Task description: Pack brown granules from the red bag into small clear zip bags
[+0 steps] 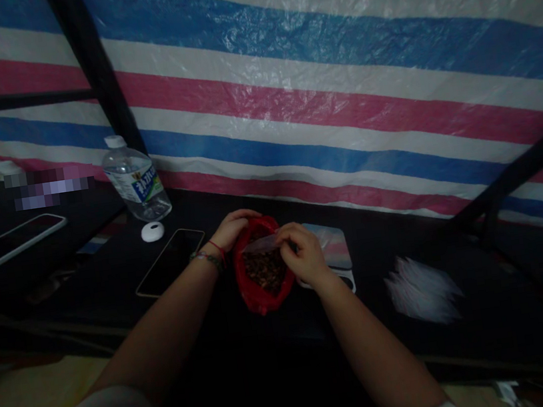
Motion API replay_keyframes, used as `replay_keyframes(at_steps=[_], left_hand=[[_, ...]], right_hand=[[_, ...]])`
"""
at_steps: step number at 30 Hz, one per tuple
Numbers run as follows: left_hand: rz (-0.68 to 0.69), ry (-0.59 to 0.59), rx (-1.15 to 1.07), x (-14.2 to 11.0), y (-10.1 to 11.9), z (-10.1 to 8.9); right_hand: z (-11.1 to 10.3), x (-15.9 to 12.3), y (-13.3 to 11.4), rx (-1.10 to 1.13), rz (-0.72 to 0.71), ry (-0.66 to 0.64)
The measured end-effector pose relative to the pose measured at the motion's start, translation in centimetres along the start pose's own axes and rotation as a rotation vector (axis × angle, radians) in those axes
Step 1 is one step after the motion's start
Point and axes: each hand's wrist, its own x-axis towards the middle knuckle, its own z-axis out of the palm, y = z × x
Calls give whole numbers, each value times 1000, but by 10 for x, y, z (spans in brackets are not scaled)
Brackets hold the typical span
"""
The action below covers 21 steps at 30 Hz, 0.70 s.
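A red plastic bag (259, 299) full of small dark brown pieces lies on the black table (496, 333) in front of me. My left hand (232, 228) is closed on the bag's far left rim. My right hand (303, 253) pinches a small clear plastic bag (261, 244) over the red bag's mouth. A small digital scale (333, 249) with a pale top sits just behind my right hand, partly hidden by it.
A water bottle (137, 178) stands at the back left, with a white earbud case (153, 231) before it. A dark phone (171, 261) lies near my left wrist, another phone (9, 244) farther left. A stack of clear bags (422, 290) lies right. A striped tarp (333, 67) forms the back wall.
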Motion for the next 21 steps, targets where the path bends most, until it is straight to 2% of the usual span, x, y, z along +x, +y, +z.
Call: replay_keyframes(at_steps=[4,7,14,21], left_hand=[[45,43,40,2,-2,-2],[58,30,30,3,-2,-2],[44,47,4,-2,3,3],[51,55,37,-3,4,3]], right_hand=[[1,1,2,-32,43,-26],[2,1,3,-60,88,-23],[-1,1,7,-43,159,122],[1,0,7,49,298,129]])
